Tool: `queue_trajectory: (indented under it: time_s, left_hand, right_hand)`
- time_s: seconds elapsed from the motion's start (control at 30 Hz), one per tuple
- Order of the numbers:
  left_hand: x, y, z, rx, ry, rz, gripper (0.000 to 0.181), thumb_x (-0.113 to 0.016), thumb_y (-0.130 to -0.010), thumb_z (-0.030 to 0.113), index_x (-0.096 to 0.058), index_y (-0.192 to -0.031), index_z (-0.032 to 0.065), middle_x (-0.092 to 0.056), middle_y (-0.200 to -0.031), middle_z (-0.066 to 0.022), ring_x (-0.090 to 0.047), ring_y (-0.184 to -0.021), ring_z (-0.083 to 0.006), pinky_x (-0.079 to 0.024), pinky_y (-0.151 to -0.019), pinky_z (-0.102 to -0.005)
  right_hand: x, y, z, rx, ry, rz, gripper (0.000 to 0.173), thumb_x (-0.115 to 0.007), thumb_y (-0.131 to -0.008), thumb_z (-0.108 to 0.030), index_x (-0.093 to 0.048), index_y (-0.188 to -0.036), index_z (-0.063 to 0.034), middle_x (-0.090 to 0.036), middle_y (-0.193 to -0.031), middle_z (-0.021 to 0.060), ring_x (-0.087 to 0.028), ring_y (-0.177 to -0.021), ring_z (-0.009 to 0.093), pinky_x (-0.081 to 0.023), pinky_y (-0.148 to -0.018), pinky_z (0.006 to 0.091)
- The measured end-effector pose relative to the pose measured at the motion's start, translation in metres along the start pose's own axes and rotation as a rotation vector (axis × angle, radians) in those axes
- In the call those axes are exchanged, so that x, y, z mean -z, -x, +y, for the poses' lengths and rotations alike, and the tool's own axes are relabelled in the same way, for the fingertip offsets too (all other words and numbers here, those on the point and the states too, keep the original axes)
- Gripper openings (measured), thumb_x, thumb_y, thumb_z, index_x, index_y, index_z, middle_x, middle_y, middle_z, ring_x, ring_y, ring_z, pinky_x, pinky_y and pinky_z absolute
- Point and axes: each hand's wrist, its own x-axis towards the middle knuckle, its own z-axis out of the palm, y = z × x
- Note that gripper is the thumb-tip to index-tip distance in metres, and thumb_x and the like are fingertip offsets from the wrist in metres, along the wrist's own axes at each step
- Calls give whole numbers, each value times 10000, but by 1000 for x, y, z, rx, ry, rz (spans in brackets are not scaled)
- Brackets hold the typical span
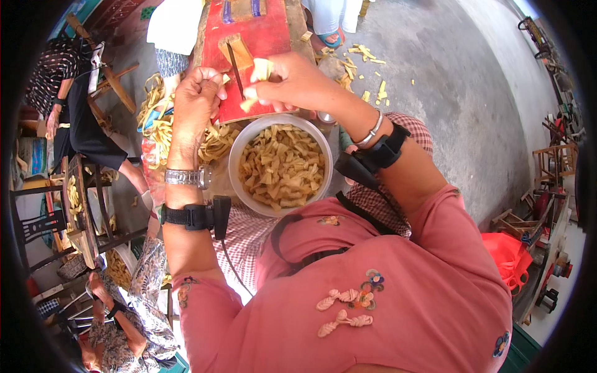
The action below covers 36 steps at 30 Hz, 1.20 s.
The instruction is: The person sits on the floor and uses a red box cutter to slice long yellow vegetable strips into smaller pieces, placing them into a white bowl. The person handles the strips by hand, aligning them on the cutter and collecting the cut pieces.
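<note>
On a red board (266,37) before me stands a wooden block (241,52) with a dark, narrow blade (236,72) fixed to it, pointing towards me. My left hand (201,93), left of the blade, pinches a small pale yellow piece between thumb and fingers. To the blade's right, my right hand (284,81) grips pale yellow strip pieces (262,69); another short piece (248,103) shows below its fingers. Just under the board's near edge sits a white round tub (234,186) holding many short cut yellowish pieces (282,168). What the strips are made of, I cannot tell.
Long yellowish strips (161,140) lie in a heap left of the tub. Cut pieces (382,91) are scattered on the concrete floor at the right. Other people sit or stand at the left and beyond the board. A metal can (325,116) stands by the tub's upper right.
</note>
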Motion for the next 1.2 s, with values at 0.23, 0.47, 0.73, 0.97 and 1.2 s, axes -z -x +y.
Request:
queue_trajectory:
  time_s: [0.23,0.47,0.73,0.97,1.2]
  left_hand:
    - [-6,22,24,62,151,-106,40,-507,-970,132,-513,-984,95,-534,-674,2,-318,-451,-18,-241,-399,-159]
    - [-22,34,53,76,97,-229,93,-543,-954,157,-499,-993,85,-527,-673,6,-363,-468,-21,-263,-413,-153]
    - [4,29,45,15,81,-240,129,-567,-940,159,-558,-1018,57,-591,-723,-6,-499,-583,-61,-400,-544,-188]
    - [3,11,29,-42,61,-116,47,-577,-915,81,-611,-915,49,-605,-717,-3,-497,-593,-49,-390,-557,-176]
    - [3,3,19,-54,59,-112,62,-566,-925,98,-604,-900,57,-581,-706,9,-467,-584,-43,-435,-591,-189]
  right_hand:
    - [7,15,-10,-65,57,11,266,-697,-853,-291,-627,-940,-50,-548,-650,-18,-499,-523,33,-377,-438,182]
    - [-10,7,-1,195,-223,10,187,-659,-874,-165,-643,-984,-14,-617,-719,16,-555,-579,60,-446,-503,203]
    - [5,5,2,205,-365,134,117,-630,-862,-94,-653,-903,14,-642,-730,54,-610,-590,96,-505,-517,218]
    - [5,-4,13,92,-267,206,113,-588,-870,-76,-634,-929,9,-632,-740,43,-574,-552,82,-479,-503,213]
    - [4,-8,15,76,-247,263,102,-624,-807,-46,-639,-864,38,-631,-707,67,-605,-519,108,-499,-444,231]
